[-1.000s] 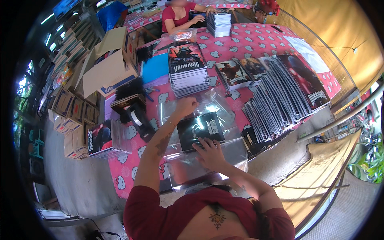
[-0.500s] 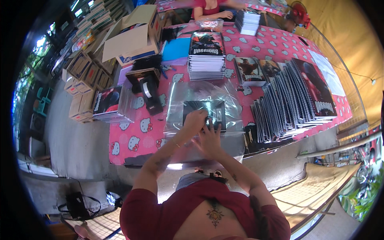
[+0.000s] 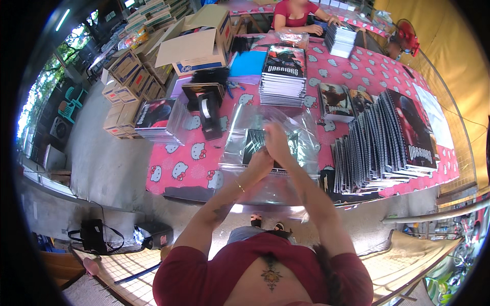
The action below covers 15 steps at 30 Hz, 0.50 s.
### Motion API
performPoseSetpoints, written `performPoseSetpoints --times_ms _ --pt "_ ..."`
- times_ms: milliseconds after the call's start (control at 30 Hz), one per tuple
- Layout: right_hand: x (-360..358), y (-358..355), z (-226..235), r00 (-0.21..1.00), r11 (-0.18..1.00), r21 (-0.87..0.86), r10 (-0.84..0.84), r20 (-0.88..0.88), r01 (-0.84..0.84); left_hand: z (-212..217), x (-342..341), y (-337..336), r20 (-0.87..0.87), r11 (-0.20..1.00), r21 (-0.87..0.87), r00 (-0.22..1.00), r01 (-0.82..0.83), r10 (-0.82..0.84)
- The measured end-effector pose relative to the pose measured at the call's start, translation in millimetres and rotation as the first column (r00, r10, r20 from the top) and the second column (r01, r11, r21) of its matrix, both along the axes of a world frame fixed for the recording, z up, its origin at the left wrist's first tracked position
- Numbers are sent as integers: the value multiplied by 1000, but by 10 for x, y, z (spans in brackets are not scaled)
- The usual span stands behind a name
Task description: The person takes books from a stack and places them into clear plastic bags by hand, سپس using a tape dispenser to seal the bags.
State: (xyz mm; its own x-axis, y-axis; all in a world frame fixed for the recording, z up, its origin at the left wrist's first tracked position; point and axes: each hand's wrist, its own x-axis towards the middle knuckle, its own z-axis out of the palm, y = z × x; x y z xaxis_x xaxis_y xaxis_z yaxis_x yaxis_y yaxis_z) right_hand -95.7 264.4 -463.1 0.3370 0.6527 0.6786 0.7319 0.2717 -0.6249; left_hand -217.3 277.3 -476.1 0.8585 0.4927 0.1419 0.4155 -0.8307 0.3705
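A dark spiral-bound notebook (image 3: 292, 142) lies in front of me on clear plastic sleeves (image 3: 236, 133), its spiral edge towards me. My left hand (image 3: 261, 162) rests at the notebook's near left part with its fingers curled together; whatever is between them is hidden. My right hand (image 3: 277, 144) reaches past it over the middle of the notebook, its fingertips smeared by motion. A black tape dispenser (image 3: 210, 120) stands just left of the sleeves. Beyond the sleeves rises a stack of notebooks (image 3: 284, 76) with dark pictured covers.
Many spiral notebooks (image 3: 375, 143) lean in a long row at the right. Wrapped notebooks (image 3: 159, 120) are piled at the table's left edge. An open carton (image 3: 201, 48) stands behind, beside blue sheets (image 3: 247, 64). Across the table sits a person (image 3: 296, 19) by another stack.
My right hand has moved forward and up across the notebook, and its fingers are no longer spread. My left hand has drawn back towards the notebook's near edge. The whole view has shifted slightly.
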Motion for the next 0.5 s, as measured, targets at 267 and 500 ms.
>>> performPoseSetpoints --times_ms 267,500 --pt "1297 -476 9 855 426 -800 103 508 423 -234 15 10 282 989 149 959 -23 -20" --pt "-7 -1068 211 735 841 -464 125 667 277 -213 -15 32 269 981 192 960 27 -79"
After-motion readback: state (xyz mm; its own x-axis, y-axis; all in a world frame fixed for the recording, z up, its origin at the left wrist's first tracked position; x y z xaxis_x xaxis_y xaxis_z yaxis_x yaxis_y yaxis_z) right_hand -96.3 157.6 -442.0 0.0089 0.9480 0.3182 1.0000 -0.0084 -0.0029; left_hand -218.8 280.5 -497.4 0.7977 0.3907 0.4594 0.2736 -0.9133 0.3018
